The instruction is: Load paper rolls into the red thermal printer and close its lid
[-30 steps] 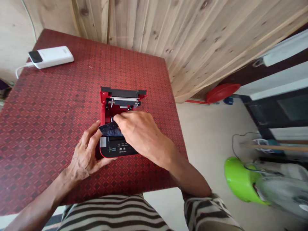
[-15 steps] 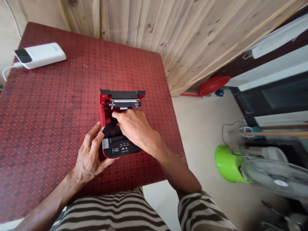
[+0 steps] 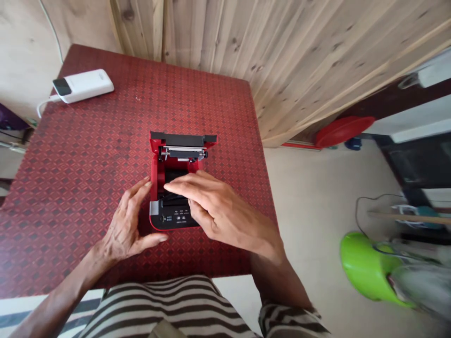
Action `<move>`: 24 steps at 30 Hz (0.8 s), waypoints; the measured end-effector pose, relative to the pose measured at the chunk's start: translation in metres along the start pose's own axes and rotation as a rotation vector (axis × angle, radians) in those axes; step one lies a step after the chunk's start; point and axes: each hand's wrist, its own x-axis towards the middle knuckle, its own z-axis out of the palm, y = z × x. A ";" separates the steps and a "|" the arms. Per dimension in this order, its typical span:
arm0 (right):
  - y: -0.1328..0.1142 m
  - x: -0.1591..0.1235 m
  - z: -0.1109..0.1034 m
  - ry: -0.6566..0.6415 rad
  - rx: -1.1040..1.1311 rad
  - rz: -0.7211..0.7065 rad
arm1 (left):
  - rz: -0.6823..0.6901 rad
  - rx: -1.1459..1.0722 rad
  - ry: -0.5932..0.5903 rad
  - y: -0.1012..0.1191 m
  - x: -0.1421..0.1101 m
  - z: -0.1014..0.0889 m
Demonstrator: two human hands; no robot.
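Observation:
A red and black receipt printer (image 3: 172, 217) sits mid-table with its lid hinged open at the far side, showing a metal roller bar (image 3: 182, 152). A dark sheet or pouch (image 3: 174, 176) lies low in its compartment, partly hidden. My right hand (image 3: 214, 211) spreads over the compartment, fingers resting on the dark item and gripping nothing. My left hand (image 3: 128, 220) stands against the printer's left side, its fingers apart.
The printer stands on a red patterned table (image 3: 88, 141), with a white power bank (image 3: 82, 85) and its cable at the back left. A wood-plank wall (image 3: 246, 37) rises behind. A red basin (image 3: 344, 131) and green-based fan (image 3: 366, 267) are on the floor to the right.
The dark item, earlier sticking up between my hands, now lies down in the compartment. My right hand has moved toward the printer's front and flattened over it.

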 end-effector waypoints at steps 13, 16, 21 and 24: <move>-0.008 -0.029 0.040 0.467 -0.250 -0.009 | 0.185 0.112 0.026 -0.012 0.116 -0.042; -0.010 -0.032 0.048 0.521 -0.304 -0.003 | 0.171 0.107 -0.007 -0.008 0.113 -0.039; -0.007 -0.037 0.062 0.533 -0.357 0.029 | 0.291 0.126 -0.043 0.005 0.070 -0.036; -0.005 -0.038 0.068 0.548 -0.370 0.025 | 0.308 0.170 -0.049 0.008 0.050 -0.030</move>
